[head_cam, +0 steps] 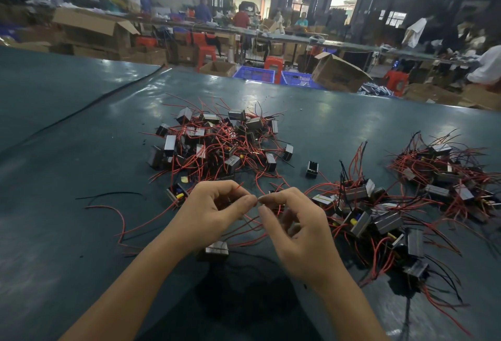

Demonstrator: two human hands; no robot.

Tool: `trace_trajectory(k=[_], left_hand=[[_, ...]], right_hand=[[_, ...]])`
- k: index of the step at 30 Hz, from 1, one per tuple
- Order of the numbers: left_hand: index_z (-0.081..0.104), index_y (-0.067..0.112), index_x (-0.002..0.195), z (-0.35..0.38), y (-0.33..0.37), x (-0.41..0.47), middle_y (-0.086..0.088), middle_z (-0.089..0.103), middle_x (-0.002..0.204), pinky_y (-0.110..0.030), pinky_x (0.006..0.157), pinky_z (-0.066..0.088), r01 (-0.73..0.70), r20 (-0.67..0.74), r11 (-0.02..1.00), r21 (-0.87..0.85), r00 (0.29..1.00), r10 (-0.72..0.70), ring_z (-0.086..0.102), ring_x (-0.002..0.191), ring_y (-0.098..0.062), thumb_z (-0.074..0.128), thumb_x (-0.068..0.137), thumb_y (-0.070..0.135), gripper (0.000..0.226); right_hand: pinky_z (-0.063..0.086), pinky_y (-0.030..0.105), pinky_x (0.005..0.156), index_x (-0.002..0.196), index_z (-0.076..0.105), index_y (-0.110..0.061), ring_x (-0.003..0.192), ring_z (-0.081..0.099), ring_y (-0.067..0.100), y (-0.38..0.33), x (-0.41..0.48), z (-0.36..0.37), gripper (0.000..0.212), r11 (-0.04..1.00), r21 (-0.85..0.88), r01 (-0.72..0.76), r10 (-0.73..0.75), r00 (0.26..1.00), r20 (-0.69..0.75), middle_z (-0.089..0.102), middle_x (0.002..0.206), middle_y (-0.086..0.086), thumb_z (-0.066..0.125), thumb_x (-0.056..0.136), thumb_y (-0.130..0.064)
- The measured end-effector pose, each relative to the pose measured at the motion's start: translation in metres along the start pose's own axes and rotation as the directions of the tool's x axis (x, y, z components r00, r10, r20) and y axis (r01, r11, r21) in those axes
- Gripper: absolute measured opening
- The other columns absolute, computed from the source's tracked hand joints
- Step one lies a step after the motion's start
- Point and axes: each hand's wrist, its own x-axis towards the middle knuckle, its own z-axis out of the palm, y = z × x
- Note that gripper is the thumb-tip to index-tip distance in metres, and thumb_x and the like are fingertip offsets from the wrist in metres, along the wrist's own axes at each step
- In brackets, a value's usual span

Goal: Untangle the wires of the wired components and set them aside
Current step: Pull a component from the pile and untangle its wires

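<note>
Left hand (214,212) and right hand (296,229) meet fingertip to fingertip low over the tabletop (81,151). Forearms come in from the near edge in a V.

Left: thumb and forefinger pinched on a red wire (238,186), its free end poking up past the knuckles, other 3 fingers curled under.
Right: forefinger and thumb closed right beside the left pinch, apparently on the same strand. I can't make out the wire under those pads. Remaining fingers are loosely bent.

The component (217,250) in hand sits directly below the left hand, on the tabletop or just off it, can't tell which. Its leads run up toward the 2 pinches. The main tangled pile (217,145) lies beyond the hands. A looser, sorted-looking pile (363,218) is just right of them, with another pile (444,175) further right.

My read on doing this step well:
- Hold the 2 pinches close and feed the strand through, no yanking. The leads look thin and probably won't take a hard pull at the body.
- Trace 1 wire to its free end, pass that end out of the loop, then do the next.
- Let the body rest so the crossing shows.
- Once both leads run clean, set it to the right, well clear of the big pile so it doesn't re-snag.
</note>
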Motion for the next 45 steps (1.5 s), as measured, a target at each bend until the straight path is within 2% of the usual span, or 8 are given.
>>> trace_trajectory(k=[7,13,17,21,26,36,40,45], left_hand=[[0.071,0.015,0.077,-0.002,0.003,-0.001,0.008,0.062,0.059,-0.012,0.057,0.044,0.036,0.132,0.992,-0.123,0.991,-0.02,0.054,0.057,0.001,0.065,0.078,0.03,0.016],[0.073,0.013,0.082,0.003,0.0,-0.004,0.009,0.069,0.072,-0.009,0.06,0.043,-0.142,0.072,0.986,0.082,0.988,0.137,0.06,0.063,0.002,0.07,0.084,0.017,0.006],[0.072,0.021,0.081,0.007,0.0,-0.005,0.012,0.069,0.071,-0.013,0.057,0.044,-0.172,0.042,0.981,0.092,0.985,0.169,0.061,0.061,-0.003,0.067,0.082,0.028,0.008],[0.073,0.019,0.078,0.008,-0.005,-0.001,-0.003,0.069,0.067,-0.036,0.057,0.052,-0.061,-0.106,0.996,0.06,0.992,0.067,0.062,0.06,-0.026,0.072,0.084,0.021,0.007],[0.074,0.025,0.081,0.003,-0.011,0.003,0.014,0.05,0.048,-0.014,0.047,0.033,-0.006,-0.264,0.996,0.084,0.964,0.028,0.039,0.046,-0.002,0.073,0.085,0.019,0.007],[0.073,0.027,0.08,-0.007,-0.009,0.006,0.0,0.071,0.073,-0.023,0.053,0.051,0.019,-0.325,1.0,0.021,0.945,-0.011,0.061,0.051,-0.01,0.069,0.087,0.021,0.01],[0.074,0.023,0.08,-0.011,-0.01,0.005,0.005,0.073,0.071,-0.02,0.056,0.054,0.025,-0.319,0.999,0.03,0.948,-0.015,0.067,0.053,-0.013,0.073,0.085,0.02,0.006],[0.074,0.019,0.079,-0.014,-0.011,0.005,0.005,0.073,0.068,-0.024,0.061,0.057,0.025,-0.346,0.997,0.075,0.938,0.003,0.067,0.059,-0.01,0.071,0.086,0.023,0.008]], right_hand=[[0.036,0.01,0.053,0.085,0.07,-0.016,0.061,0.052,0.004,0.0,0.002,-0.004,0.006,0.996,0.016,0.091,-0.091,0.996,-0.01,0.06,0.081,-0.01,0.069,0.089,-0.02],[0.032,0.011,0.044,0.065,0.068,-0.016,0.042,0.041,0.0,-0.002,0.003,0.003,0.025,0.842,0.37,-0.393,0.396,0.915,0.071,0.053,0.05,-0.011,0.067,0.089,-0.009],[0.031,0.008,0.039,0.061,0.066,-0.016,0.035,0.041,0.0,0.0,0.004,0.006,0.032,0.71,0.471,-0.524,0.52,0.841,0.151,0.051,0.046,-0.009,0.061,0.092,-0.008],[0.043,0.024,0.047,0.075,0.066,-0.021,0.051,0.049,0.012,0.0,0.004,0.005,0.017,0.849,0.362,-0.386,0.427,0.903,-0.039,0.062,0.065,0.006,0.065,0.092,-0.021],[0.038,0.014,0.042,0.082,0.065,-0.01,0.047,0.051,0.006,0.006,0.008,-0.007,0.027,0.838,0.378,-0.393,0.484,0.856,-0.183,0.063,0.066,-0.005,0.051,0.1,-0.026],[0.058,0.041,0.07,0.096,0.068,-0.025,0.081,0.068,0.02,0.014,0.002,0.004,0.008,0.828,0.158,-0.538,0.553,0.83,-0.071,0.07,0.09,-0.008,0.068,0.089,-0.027],[0.048,0.018,0.067,0.13,0.06,-0.023,0.067,0.055,0.0,0.021,-0.005,0.013,0.042,0.844,-0.03,-0.535,0.536,0.843,0.039,0.066,0.094,-0.012,0.068,0.089,-0.028],[0.044,0.012,0.07,0.12,0.068,-0.018,0.067,0.053,-0.002,0.021,-0.003,0.02,0.029,0.901,-0.071,-0.427,0.429,0.903,0.013,0.069,0.1,-0.008,0.065,0.092,-0.019]])
